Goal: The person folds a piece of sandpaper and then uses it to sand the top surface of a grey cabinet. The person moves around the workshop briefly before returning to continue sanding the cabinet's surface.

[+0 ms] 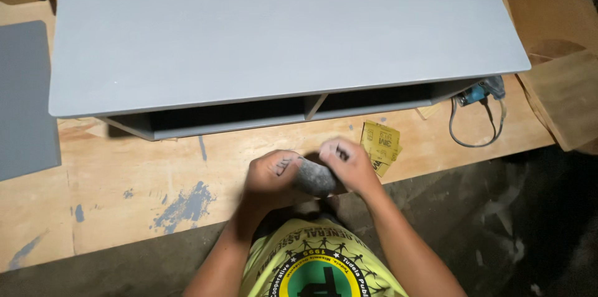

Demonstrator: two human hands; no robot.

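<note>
Both hands meet at the near edge of the table (124, 172), at six o'clock from the grey cabinet (280, 29). The left hand (271, 175) has its grip closed around a grey, dusty wad of sanding paper (314, 179), and the right hand (349, 163) pinches the same wad from the three o'clock side, fingers curled over its top. It looks like folding or readying the abrasive, not rubbing yet. More yellow-backed sanding sheets (381, 144) lie just beside the right hand, at two o'clock. A blue power tool (486, 90) sits further right, by the cabinet's corner. Next, I'd judge, the wad needs a firm one-handed hold before meeting the painted surface.
</note>
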